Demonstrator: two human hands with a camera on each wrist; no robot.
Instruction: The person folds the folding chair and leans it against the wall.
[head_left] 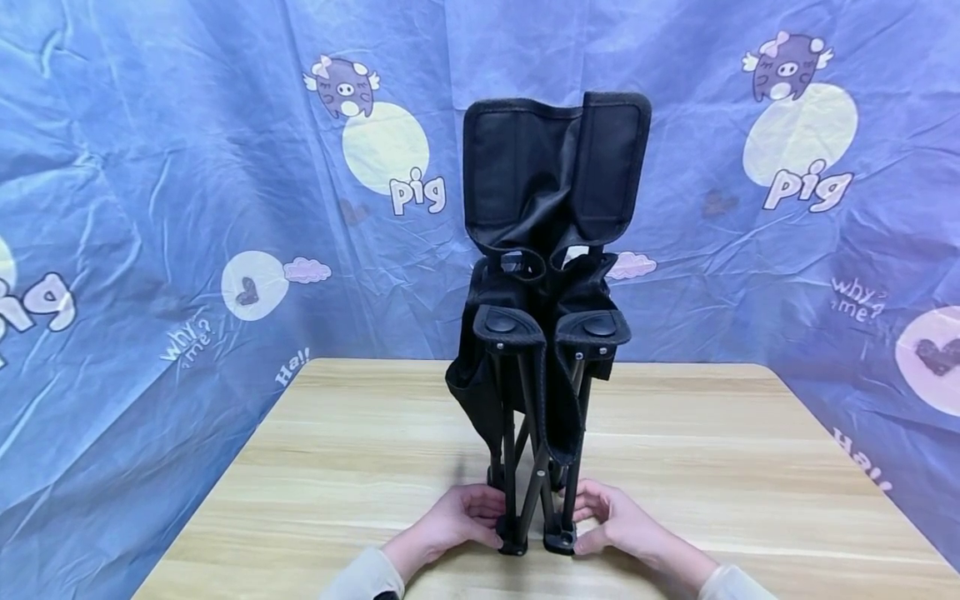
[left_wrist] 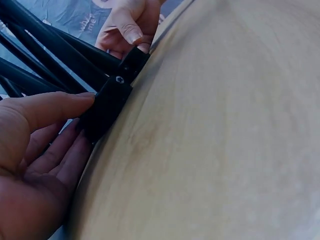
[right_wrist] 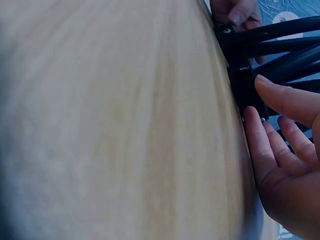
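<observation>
A black folding chair (head_left: 495,287) stands upright on the table, its legs drawn close together and its fabric bunched between the frame tubes. The left hand (head_left: 461,517) holds the chair's left front foot (head_left: 512,545), thumb at the near side. On the other side, the right hand (head_left: 622,525) holds the right front foot (head_left: 558,542). Seen from the left wrist, the thumb (left_wrist: 60,106) presses on the black plastic foot (left_wrist: 106,107) with fingers beneath it. The right wrist view shows thumb and forefinger at either side of a foot (right_wrist: 247,92). Both rear feet are partly hidden.
A light wood-grain table (head_left: 345,433) carries the chair. Blue cloth (head_left: 180,208) printed with pigs and lettering hangs behind the table and along both sides. The chair's backrest flap (head_left: 506,167) rises well above the tabletop.
</observation>
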